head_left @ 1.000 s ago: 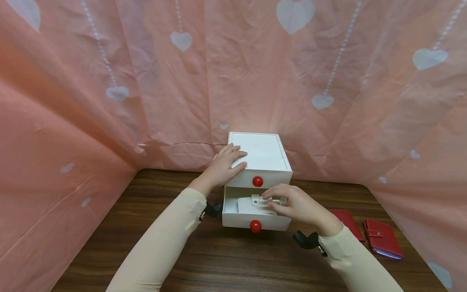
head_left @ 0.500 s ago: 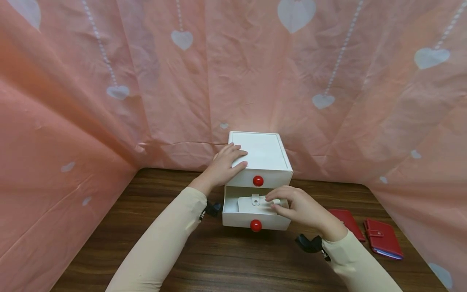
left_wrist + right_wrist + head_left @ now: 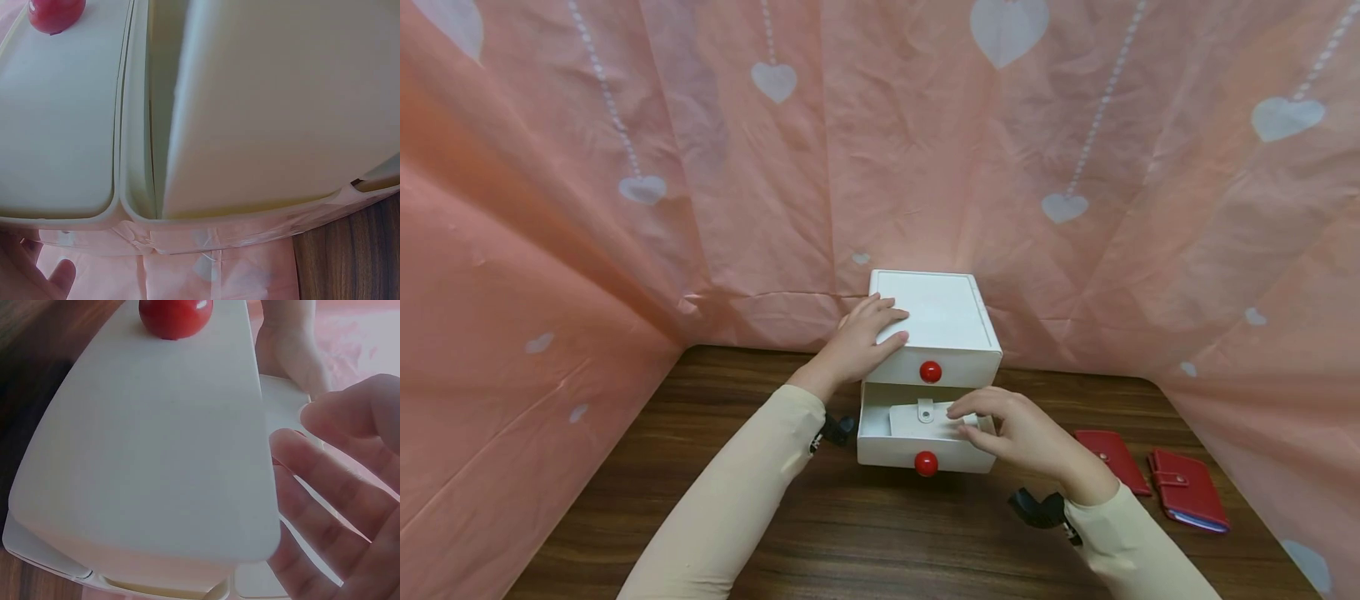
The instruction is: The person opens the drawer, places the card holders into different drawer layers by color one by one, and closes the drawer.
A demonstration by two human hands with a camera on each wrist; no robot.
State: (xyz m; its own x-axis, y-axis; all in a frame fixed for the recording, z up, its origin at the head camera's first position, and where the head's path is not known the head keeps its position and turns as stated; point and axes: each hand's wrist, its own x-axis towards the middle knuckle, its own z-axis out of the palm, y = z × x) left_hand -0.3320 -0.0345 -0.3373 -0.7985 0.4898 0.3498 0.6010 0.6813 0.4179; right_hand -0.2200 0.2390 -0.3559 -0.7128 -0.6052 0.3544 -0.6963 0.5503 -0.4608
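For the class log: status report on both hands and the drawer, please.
Left hand flat on drawer box. Right hand touching white wallet in open lower drawer. Nothing blocking.

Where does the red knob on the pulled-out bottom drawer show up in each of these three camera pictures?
Head: lower red knob, centre, on the open drawer front, below the upper knob.
Left wrist: only one knob shows, top left corner; which drawer's, I cannot tell.
Right wrist: top centre.
Shared landmark: the white drawer box.
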